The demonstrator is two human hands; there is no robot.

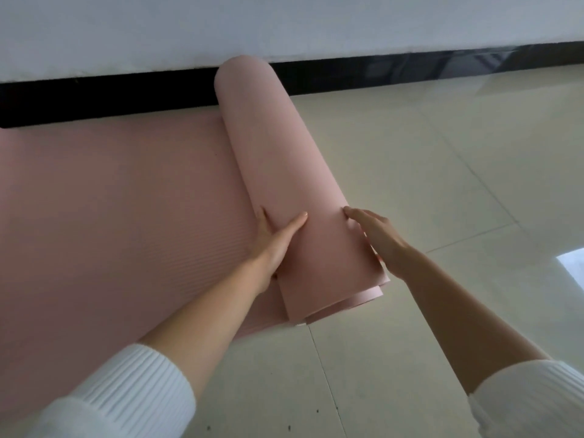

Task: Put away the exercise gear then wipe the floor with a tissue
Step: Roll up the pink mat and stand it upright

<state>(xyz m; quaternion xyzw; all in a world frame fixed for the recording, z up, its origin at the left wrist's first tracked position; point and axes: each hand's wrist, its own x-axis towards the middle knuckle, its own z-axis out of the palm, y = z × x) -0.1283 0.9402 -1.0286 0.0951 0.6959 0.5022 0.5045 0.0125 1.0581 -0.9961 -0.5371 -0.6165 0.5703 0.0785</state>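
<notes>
Where rolled, mat [284, 172] sits btw fingers [355, 214].

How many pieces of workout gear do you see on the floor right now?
1: the pink ribbed foam mat, partly rolled on the cream tiled floor beside the black skirting; left hand and right hand rest on its roll. More may lie outside the frame.

pale pink mat [104, 197], fine ribbed lines across its flat part, the rolled part smooth and plain. cream floor [442, 172] tiles, glossy, thin grey grout lines, a few dark specks. black skirting [379, 71] under a white wall [189, 26]. white ribbed sleeves [132, 387].
</notes>
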